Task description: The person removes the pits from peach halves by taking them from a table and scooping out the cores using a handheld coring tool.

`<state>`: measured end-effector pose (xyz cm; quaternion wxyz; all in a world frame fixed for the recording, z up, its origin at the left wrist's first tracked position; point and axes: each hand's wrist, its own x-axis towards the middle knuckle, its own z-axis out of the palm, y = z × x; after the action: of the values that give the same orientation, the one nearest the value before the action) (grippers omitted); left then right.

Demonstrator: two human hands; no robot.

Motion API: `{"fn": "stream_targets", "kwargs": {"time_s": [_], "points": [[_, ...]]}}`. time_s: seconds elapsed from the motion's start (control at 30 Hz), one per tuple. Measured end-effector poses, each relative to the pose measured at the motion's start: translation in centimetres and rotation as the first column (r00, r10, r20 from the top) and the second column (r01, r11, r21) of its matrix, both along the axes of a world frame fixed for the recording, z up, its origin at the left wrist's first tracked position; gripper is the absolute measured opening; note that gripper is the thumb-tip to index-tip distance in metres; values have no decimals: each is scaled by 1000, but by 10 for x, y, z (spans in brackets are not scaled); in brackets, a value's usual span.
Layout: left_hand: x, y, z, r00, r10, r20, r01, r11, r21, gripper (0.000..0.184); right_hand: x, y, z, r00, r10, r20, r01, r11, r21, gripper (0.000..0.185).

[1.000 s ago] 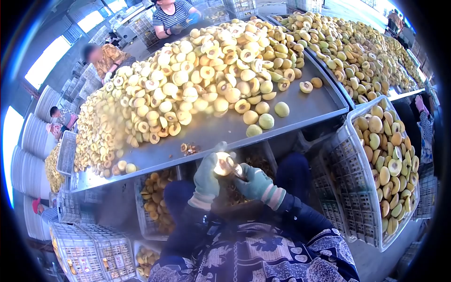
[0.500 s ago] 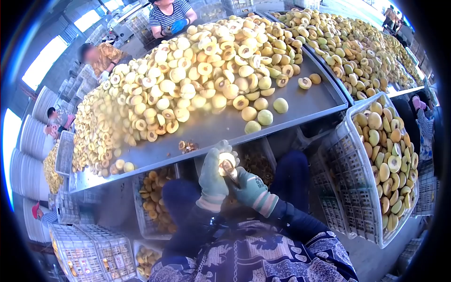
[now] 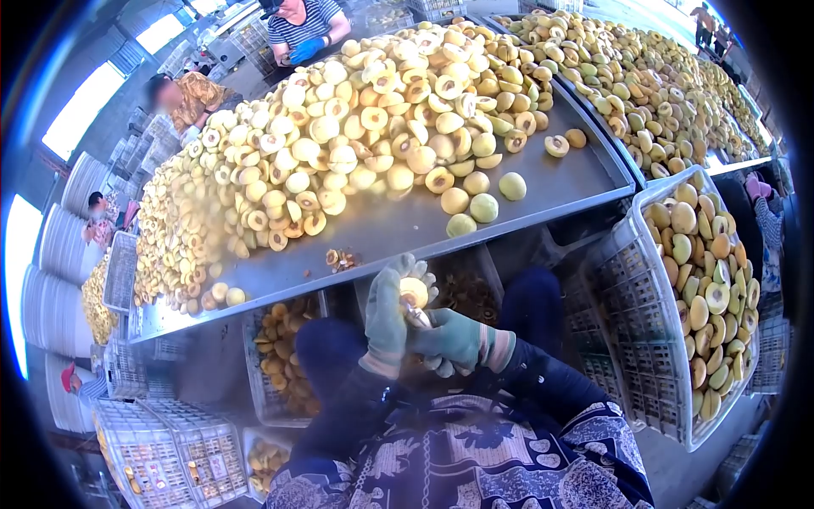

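Observation:
My left hand (image 3: 387, 322), in a pale green glove, is closed around a halved yellow fruit (image 3: 414, 293) that looks like a peach. My right hand (image 3: 454, 339), also gloved, grips a small metal tool (image 3: 418, 317) whose shiny end touches or nearly touches the lower side of the fruit. The tool's handle is hidden in the glove, so its exact kind does not show. Both hands are above my lap, just below the near edge of a metal table (image 3: 381, 242). A large heap of halved yellow fruit (image 3: 356, 127) covers much of that table.
At the right stands a tall plastic crate (image 3: 627, 280) full of fruit halves. Another crate (image 3: 263, 386) with fruit sits low by my left leg. Dark scraps (image 3: 341, 260) lie near the table edge. Several co-workers, one in a striped shirt (image 3: 307, 30), are around the tables.
My right hand has rolled over, its fingers now lower, and the tool has come away from the fruit's cut centre to its lower side. The fruit has turned in my left hand.

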<state>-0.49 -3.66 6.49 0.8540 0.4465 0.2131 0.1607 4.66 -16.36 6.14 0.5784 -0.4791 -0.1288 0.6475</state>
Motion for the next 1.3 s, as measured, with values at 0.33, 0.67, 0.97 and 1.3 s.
{"fn": "stream_targets", "kwargs": {"time_s": [0.33,0.67,0.97,1.3], "points": [[3,-5,1,997,-52,51,53,999,-12,28,-10,-5,-25,492,364,-791,244,815,526,28],[0,56,-3,975,210,69,-216,972,97,36,-4,-2,-12,756,78,-650,247,886,393,27],[-71,212,5,650,692,-316,689,-361,628,31,3,-3,-54,860,-308,-406,327,945,-23,17],[172,12,-24,713,105,-693,699,-175,693,71,10,-22,-60,849,-410,-334,405,910,-88,20]]}}
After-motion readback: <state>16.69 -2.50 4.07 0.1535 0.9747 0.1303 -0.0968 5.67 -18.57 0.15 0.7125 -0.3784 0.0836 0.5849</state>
